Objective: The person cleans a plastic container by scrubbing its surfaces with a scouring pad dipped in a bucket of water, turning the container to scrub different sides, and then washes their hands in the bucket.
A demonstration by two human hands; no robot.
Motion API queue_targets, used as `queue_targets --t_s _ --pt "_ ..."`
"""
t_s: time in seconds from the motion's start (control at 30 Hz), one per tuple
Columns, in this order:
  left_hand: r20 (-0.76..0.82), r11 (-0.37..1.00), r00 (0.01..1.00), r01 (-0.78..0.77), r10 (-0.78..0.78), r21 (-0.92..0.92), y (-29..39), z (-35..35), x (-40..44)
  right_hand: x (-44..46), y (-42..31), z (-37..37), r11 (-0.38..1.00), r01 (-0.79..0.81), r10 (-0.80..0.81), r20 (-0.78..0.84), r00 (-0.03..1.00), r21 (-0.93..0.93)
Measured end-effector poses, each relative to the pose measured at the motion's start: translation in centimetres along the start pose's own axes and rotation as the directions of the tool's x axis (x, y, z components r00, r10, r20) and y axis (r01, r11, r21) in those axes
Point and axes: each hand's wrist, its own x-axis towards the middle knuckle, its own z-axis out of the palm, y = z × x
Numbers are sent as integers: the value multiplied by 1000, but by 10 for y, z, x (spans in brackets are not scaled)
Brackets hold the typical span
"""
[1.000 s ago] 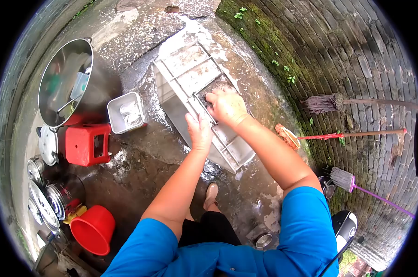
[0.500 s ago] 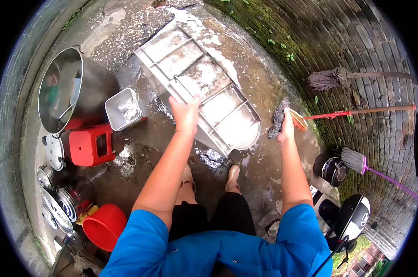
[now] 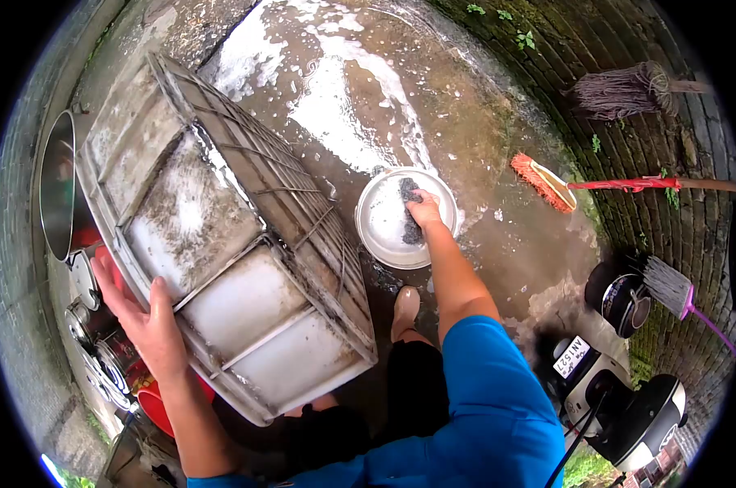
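My left hand [image 3: 152, 329] grips the lower left edge of a large, stained grey-white crate [image 3: 246, 289], its thumb lying along the rim. The crate is tipped up, its ribbed panels towards me and a slatted side facing right. Over on the right, a round metal basin [image 3: 366, 237] on the wet ground holds whitish, foamy water. My right hand [image 3: 424, 210] reaches into this basin, fingers closed on a dark grey steel wool scourer [image 3: 413, 232]. The fingertips of my left hand are partly out of sight.
Foam [image 3: 331, 114] streaks the ground ahead. An orange-bristled brush [image 3: 544, 183], a mop [image 3: 628, 89] and a purple-handled broom [image 3: 669, 285] are at the right. A black bucket [image 3: 616, 297] and a scooter [image 3: 604, 398] stand lower right. At left are a big metal pot [image 3: 57, 187] and several lids [image 3: 83, 276].
The crate has been raised and swung left towards me, exposing the basin. My right hand has moved from beside the brush into the basin with the scourer.
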Motion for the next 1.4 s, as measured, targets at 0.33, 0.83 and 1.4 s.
queue_targets --t_s 0.33,0.83,1.4 --pt "257 880 935 -325 244 347 31 17 6 22 70 45 666 -429 253 356 900 610" --pt "214 955 972 -153 98 256 32 38 6 -340 -356 -37 386 798 -907 351 234 464" --pt "428 986 903 -94 27 135 44 42 17 -334 -381 35 130 601 -886 180 427 -789"
